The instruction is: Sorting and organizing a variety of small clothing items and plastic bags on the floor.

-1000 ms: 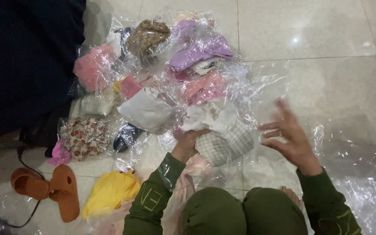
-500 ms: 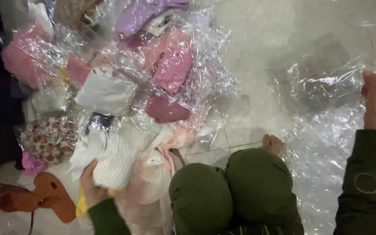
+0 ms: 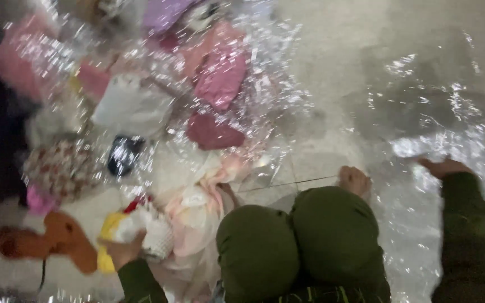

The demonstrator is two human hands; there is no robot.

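The picture is blurred by motion. My left hand (image 3: 123, 251) is low at the left, gripping a pale checked cloth bundle in clear wrap (image 3: 154, 233) above a yellow bundle (image 3: 108, 227). My right hand (image 3: 443, 167) is far right, pressed into a heap of clear plastic sheets (image 3: 450, 140); whether its fingers pinch a sheet is too blurred to tell. My knees in green trousers (image 3: 298, 241) and a bare foot (image 3: 355, 180) fill the bottom centre.
Several plastic-wrapped cloth bundles lie on the tiled floor at upper left: pink (image 3: 220, 78), dark pink (image 3: 211, 133), white (image 3: 133, 106), floral (image 3: 63, 168), purple (image 3: 164, 11). Orange sandals (image 3: 51, 241) sit at lower left. A dark shape fills the left edge.
My left hand carried the checked bundle down and left to the yellow bundle. My right hand swung out right, then dropped onto the plastic sheets. The view shifted right.
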